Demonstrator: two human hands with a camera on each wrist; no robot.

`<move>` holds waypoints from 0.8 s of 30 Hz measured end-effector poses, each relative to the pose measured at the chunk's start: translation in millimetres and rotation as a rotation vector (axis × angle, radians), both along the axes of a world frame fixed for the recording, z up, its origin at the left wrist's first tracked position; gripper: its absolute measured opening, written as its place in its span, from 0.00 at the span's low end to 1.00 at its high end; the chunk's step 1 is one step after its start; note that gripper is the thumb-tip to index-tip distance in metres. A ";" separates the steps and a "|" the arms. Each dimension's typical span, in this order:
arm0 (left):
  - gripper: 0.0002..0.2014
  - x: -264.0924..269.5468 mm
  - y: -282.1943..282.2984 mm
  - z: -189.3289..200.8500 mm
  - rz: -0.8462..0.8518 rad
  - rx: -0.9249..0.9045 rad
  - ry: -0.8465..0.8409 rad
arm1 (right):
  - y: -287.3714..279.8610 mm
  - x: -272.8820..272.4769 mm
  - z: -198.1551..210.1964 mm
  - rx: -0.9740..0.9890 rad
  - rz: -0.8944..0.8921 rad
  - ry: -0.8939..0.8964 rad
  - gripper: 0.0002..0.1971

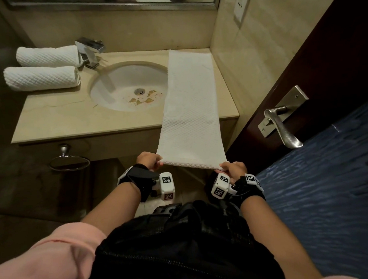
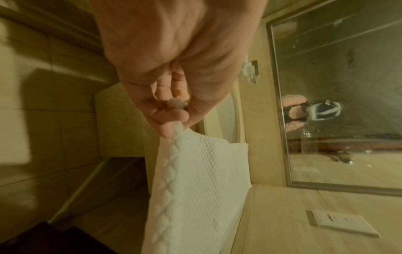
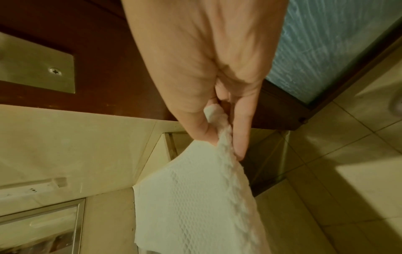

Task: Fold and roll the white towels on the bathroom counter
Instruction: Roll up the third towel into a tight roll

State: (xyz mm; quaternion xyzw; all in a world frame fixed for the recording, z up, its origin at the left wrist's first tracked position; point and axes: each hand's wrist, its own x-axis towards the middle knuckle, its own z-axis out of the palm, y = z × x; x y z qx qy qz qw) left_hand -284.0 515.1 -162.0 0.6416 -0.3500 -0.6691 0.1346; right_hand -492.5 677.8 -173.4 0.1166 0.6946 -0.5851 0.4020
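A white waffle-textured towel (image 1: 191,105), folded into a long narrow strip, lies along the right end of the beige counter (image 1: 73,116) and hangs over its front edge. My left hand (image 1: 149,160) pinches the strip's near left corner, and my right hand (image 1: 233,168) pinches the near right corner. The left wrist view has the towel (image 2: 195,180) caught between thumb and fingers of the left hand (image 2: 174,118). In the right wrist view the towel (image 3: 191,206) runs out of the right hand (image 3: 226,135) in the same pinch. Two rolled white towels (image 1: 44,68) lie at the counter's left end.
A round sink (image 1: 126,87) with brown stains near its drain sits beside the strip, a chrome tap (image 1: 88,51) behind it. A dark wooden door with a metal lever handle (image 1: 284,125) stands close on the right. A towel ring (image 1: 69,161) hangs below the counter.
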 end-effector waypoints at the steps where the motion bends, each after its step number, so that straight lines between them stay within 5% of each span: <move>1: 0.03 -0.2 -1.3 3.1 -0.045 0.006 -0.003 | 1.2 -1.2 -1.2 -0.007 0.003 0.012 0.14; 9: 0.14 -5.2 -18.0 15.7 -0.334 0.043 -0.124 | -4.5 -10.9 -13.8 -0.106 0.174 0.038 0.15; 15: 0.08 1.5 -29.8 14.4 -0.428 0.176 -0.187 | -3.6 -23.6 -9.1 -0.003 0.444 -0.028 0.17; 17: 0.05 5.5 -34.3 15.3 -0.462 0.256 -0.176 | -7.4 -31.0 -4.9 0.048 0.485 -0.016 0.12; 20: 0.19 6.5 -41.5 15.1 -0.535 0.325 -0.139 | -11.0 -37.6 2.5 0.088 0.534 -0.012 0.06; 24: 0.15 10.0 -44.5 21.5 -0.533 0.351 -0.008 | -7.2 -41.1 14.8 0.075 0.755 0.015 0.04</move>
